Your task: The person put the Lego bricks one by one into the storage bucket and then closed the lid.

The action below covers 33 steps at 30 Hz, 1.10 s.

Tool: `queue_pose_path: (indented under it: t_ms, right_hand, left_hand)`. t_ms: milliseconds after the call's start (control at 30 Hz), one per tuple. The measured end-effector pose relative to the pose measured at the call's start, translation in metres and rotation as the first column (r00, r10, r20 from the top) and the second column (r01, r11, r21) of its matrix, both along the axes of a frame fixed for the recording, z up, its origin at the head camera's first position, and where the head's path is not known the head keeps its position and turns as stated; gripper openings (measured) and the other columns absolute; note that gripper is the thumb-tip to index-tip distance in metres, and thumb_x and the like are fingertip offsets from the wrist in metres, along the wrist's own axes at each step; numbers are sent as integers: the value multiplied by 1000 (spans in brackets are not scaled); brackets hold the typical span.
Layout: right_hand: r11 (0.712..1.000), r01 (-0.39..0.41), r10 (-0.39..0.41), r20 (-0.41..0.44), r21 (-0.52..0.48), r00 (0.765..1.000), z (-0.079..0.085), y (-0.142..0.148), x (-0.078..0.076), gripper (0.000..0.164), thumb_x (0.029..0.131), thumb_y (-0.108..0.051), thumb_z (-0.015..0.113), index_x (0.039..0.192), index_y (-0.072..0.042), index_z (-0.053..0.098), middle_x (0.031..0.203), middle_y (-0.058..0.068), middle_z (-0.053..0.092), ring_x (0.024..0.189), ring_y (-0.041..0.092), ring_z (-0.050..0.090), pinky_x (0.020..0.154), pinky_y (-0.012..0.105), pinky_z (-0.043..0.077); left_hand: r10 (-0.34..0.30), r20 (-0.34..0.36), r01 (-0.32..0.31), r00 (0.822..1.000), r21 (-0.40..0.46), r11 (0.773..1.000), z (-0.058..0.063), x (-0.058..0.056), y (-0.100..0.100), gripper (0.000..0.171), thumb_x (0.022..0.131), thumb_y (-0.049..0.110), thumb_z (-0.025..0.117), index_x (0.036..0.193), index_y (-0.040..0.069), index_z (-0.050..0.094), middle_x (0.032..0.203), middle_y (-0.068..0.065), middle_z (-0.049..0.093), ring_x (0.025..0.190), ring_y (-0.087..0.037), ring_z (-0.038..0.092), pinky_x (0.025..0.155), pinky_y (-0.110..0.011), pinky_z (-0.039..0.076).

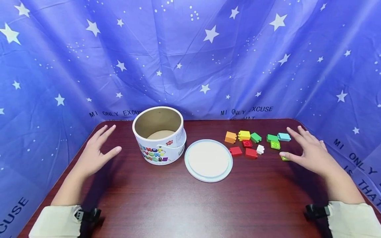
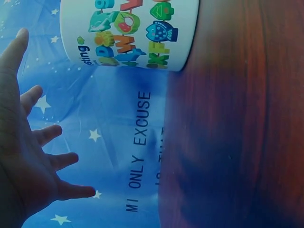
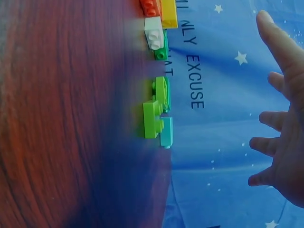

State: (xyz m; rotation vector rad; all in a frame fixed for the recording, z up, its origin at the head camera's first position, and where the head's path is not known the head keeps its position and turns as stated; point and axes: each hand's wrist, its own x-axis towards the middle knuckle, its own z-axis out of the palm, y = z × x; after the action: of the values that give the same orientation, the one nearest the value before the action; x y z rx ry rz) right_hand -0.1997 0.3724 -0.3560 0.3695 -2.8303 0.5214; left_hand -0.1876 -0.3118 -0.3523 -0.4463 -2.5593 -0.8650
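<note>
My left hand (image 1: 94,152) hovers over the table's left side with its fingers spread, holding nothing. To its right stands a round white bucket (image 1: 160,152) with colourful printed letters, its top uncovered and its inside bare. A round pale lid (image 1: 208,160) lies flat beside it. My right hand (image 1: 311,152), also spread and holding nothing, is above the right side, close to several toy building bricks. Among them are an orange brick (image 1: 230,137), a yellow brick (image 1: 244,135), a white brick (image 1: 260,149), a light blue brick (image 1: 284,137) and a lime brick (image 3: 151,119).
The dark red-brown table (image 1: 190,205) carries everything. A blue curtain (image 1: 166,66) with white stars and printed words hangs behind and at both sides. Dark straps are on both wrists, by the light sleeves (image 1: 354,219).
</note>
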Motion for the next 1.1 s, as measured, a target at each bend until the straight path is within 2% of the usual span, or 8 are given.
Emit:
queue_pose_path:
  t_ms: [200,400,633,733,800,867,967,1100]
  right_hand:
    - [998,-36,35,-23,-48,999,-7,12,-7,98,78,-35,81,155,-13,25,152,36,16,134,61,17,102,80,10]
    - [994,-36,37,10,-107,999,-14,22,-9,97,76,-30,84,154,-10,29,150,37,23,138,54,16,97,80,18]
    - [989,-32,42,68,-141,997,-23,30,-17,98,71,-27,88,149,-2,35,144,39,29,132,58,24,93,79,25]
    - [986,-44,58,83,-162,995,-27,32,-20,95,70,-25,89,145,2,39,140,40,34,127,60,29,94,76,28]
    - [984,-45,61,89,-170,994,-30,34,-22,90,69,-25,89,142,4,44,138,39,38,126,58,34,108,60,32]
    - [983,-48,66,102,-175,993,-32,35,-24,83,71,-25,88,138,5,49,136,38,42,124,54,39,109,33,35]
    - [984,-26,49,129,-174,990,-37,36,-28,74,71,-28,88,130,4,57,130,35,52,117,46,50,87,4,33]
    - [982,-14,46,168,-188,985,-41,39,-31,68,71,-26,89,125,5,62,119,32,60,101,32,62,71,7,43]
  left_hand:
    - [-41,62,35,997,92,995,4,-7,5,74,87,23,73,151,22,38,154,-22,27,140,-43,23,106,-72,20]
    - [-85,78,73,993,143,987,4,-16,11,75,86,20,74,151,20,38,153,-19,31,140,-39,24,106,-71,23]
    - [-99,167,62,981,210,976,4,-24,16,72,89,22,72,152,26,37,154,-10,33,136,-36,32,98,-69,37]
    - [-118,192,70,974,238,969,4,-28,18,70,91,22,69,152,26,36,154,-9,33,133,-38,38,97,-60,45]
    - [-141,196,85,970,267,960,4,-31,19,68,92,20,68,152,23,36,154,-9,35,132,-37,40,97,-46,49]
    - [-188,197,115,962,332,936,4,-34,20,65,94,16,66,152,17,36,151,-13,37,130,-37,43,93,-33,52]
    - [-278,205,162,938,451,878,5,-40,22,62,95,10,63,151,9,36,147,-22,39,125,-31,49,86,-28,56]
    - [-370,236,184,898,564,805,6,-48,26,62,96,7,61,152,9,34,143,-29,39,117,-17,56,82,-45,58]
